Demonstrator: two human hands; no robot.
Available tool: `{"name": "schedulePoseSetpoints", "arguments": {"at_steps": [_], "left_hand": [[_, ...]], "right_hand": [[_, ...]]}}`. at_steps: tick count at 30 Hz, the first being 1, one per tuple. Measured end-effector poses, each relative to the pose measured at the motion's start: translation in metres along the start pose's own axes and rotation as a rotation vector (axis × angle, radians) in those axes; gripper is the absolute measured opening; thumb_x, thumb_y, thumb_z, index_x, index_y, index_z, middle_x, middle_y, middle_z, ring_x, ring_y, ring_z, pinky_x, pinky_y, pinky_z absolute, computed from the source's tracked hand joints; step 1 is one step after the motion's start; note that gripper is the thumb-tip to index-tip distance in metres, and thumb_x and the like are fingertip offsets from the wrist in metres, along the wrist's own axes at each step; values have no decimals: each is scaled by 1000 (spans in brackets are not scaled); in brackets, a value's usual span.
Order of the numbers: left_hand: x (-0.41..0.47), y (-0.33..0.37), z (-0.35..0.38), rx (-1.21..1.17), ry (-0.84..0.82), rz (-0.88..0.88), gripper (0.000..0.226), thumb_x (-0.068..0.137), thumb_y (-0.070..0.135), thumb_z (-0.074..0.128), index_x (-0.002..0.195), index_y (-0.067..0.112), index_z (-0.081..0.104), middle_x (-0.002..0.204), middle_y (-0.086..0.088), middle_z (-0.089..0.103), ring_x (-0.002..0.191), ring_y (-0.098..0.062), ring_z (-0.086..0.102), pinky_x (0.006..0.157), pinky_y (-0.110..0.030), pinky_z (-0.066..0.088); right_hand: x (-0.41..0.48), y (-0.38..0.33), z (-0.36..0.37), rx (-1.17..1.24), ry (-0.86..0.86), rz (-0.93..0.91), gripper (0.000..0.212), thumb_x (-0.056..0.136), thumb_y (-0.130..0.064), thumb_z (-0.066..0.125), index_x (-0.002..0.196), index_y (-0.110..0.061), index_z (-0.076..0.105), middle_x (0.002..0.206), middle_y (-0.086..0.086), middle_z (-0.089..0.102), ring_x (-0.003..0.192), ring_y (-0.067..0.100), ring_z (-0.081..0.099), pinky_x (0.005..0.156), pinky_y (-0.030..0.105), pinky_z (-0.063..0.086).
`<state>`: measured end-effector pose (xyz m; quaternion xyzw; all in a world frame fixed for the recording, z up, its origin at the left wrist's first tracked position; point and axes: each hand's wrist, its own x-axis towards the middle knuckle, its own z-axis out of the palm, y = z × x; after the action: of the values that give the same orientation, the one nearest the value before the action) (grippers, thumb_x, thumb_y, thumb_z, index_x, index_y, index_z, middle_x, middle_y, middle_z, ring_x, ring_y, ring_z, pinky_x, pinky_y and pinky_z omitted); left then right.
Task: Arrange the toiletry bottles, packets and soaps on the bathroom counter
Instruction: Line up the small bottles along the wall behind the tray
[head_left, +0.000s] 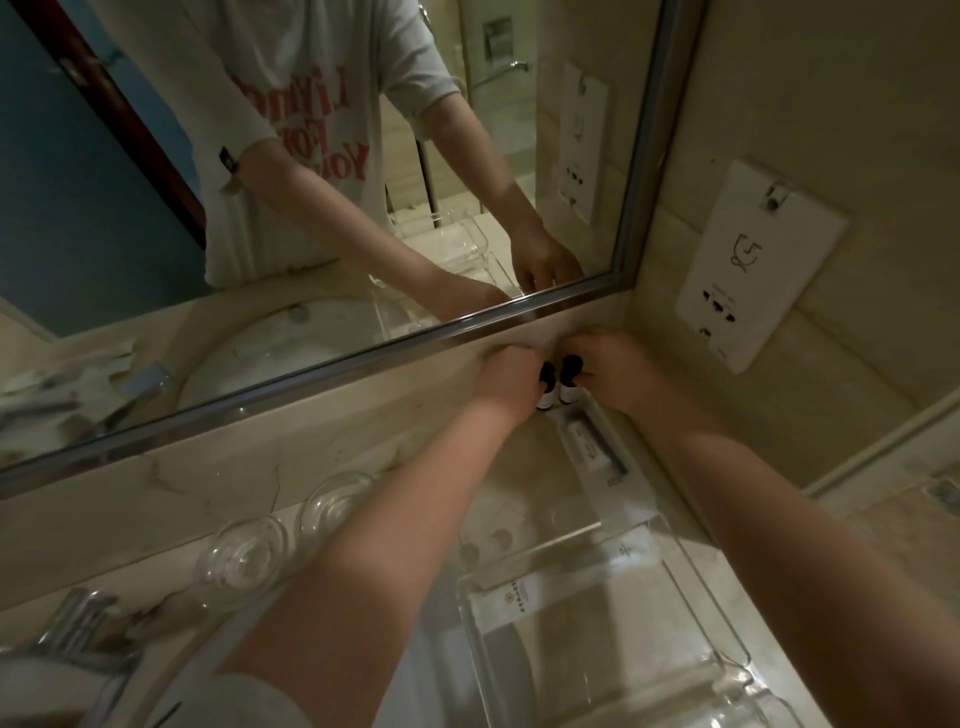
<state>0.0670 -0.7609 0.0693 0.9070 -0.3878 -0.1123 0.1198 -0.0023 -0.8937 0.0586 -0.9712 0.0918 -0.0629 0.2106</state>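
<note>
Reaching into the far corner of the surface (522, 465), centre right of the frame, both hands meet just below the mirror (130, 249). Left hand (506, 376): fingers curled round the left bottle (545, 391). Right hand (608, 369): fingers pinching the right bottle (568, 382). Both bottles are small, dark-capped and upright, standing just beside each other at the far end of a clear tray (631, 506) that holds a white packet (592, 441). Two clear glasses (244, 556) stand at lower left of the frame, near the wall.
</note>
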Motion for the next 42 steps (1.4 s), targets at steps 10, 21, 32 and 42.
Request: {"name": "schedulePoseSetpoints", "arguments": {"at_steps": [10, 21, 32, 42], "left_hand": [[-75, -16, -33, 157, 26, -61, 42, 90, 28, 55, 123, 4, 48, 119, -18, 54, 107, -35, 55, 79, -37, 46], [-234, -60, -50, 154, 159, -165, 40, 87, 37, 56, 115, 9, 54, 117, -13, 58, 112, -33, 53, 88, -39, 45], [-394, -170, -17, 35, 147, -379, 46, 89, 40, 52, 125, 13, 53, 122, -10, 58, 114, -29, 53, 92, -36, 45], [-517, -283, -7, -54, 70, -702, 43, 89, 39, 52, 122, 12, 54, 126, -8, 56, 116, -28, 53, 92, -39, 46]], "right_hand": [[-51, -54, -18, -132, -31, 114, 43, 88, -22, 57, 130, -19, 50, 124, 6, 52, 113, 28, 48, 89, 36, 45], [-145, -176, -3, -236, 84, -29, 47, 86, -32, 59, 131, -19, 51, 127, 6, 57, 114, 30, 51, 85, 39, 47], [-201, -312, 89, -160, -89, -145, 44, 87, -35, 56, 128, -21, 53, 127, 3, 57, 114, 28, 51, 89, 37, 46], [-205, -450, 182, -104, -322, -360, 43, 90, -34, 53, 132, -22, 50, 132, 2, 54, 119, 25, 48, 94, 36, 43]]}}
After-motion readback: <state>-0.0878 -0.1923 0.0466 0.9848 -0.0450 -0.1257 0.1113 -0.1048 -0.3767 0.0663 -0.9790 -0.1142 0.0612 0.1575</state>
